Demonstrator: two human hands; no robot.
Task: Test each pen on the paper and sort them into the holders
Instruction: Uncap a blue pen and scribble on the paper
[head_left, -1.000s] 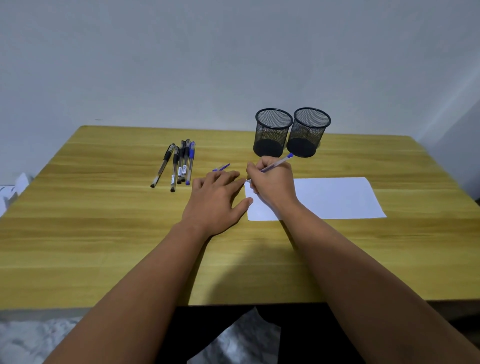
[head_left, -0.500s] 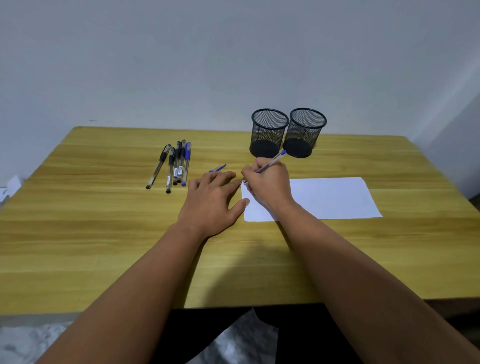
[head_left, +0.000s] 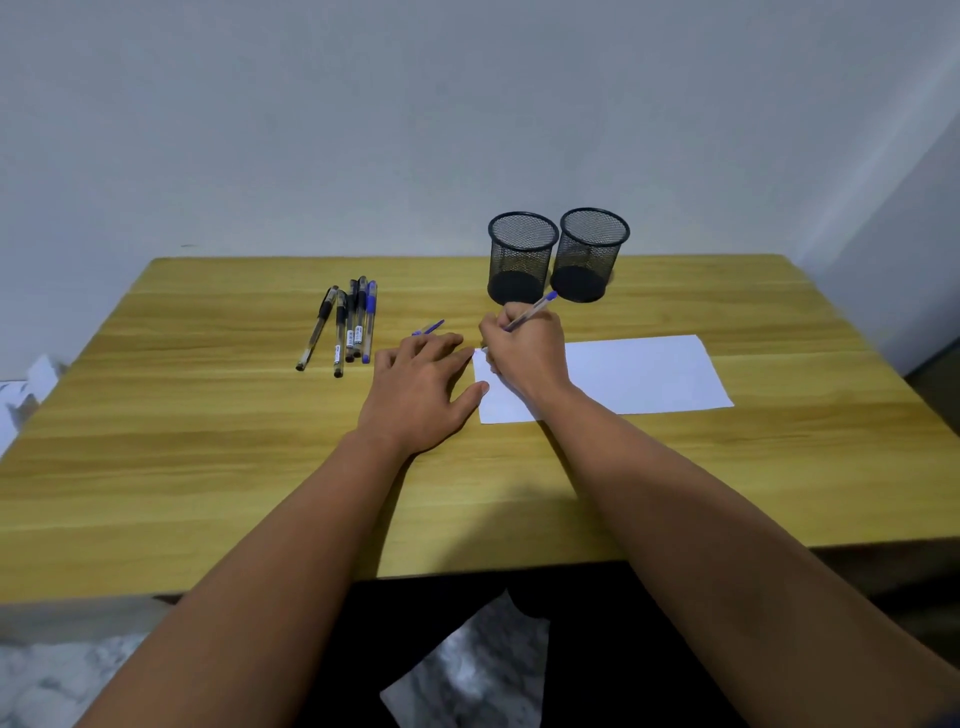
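R hand (head_left: 524, 353) pinching a blue-ended pen (head_left: 530, 310) low on the barrel, tip down at near-left corner of paper (head_left: 644, 371); any mark is hidden under the fist. Pen's long axis tilts up and away to the right, blue end aimed toward the two mesh holders (head_left: 558, 254) just beyond the knuckles. L hand (head_left: 421, 387) spread flat on table (head_left: 208, 441), thumb touching paper edge, holding nothing. Small blue cap (head_left: 428, 327) just past L fingertips. Untested pens (head_left: 348, 325) in a loose row further left, lying roughly front-to-back. Pens look light, stiff, smooth plastic — likely to roll; best taken mid-barrel or at the grip.
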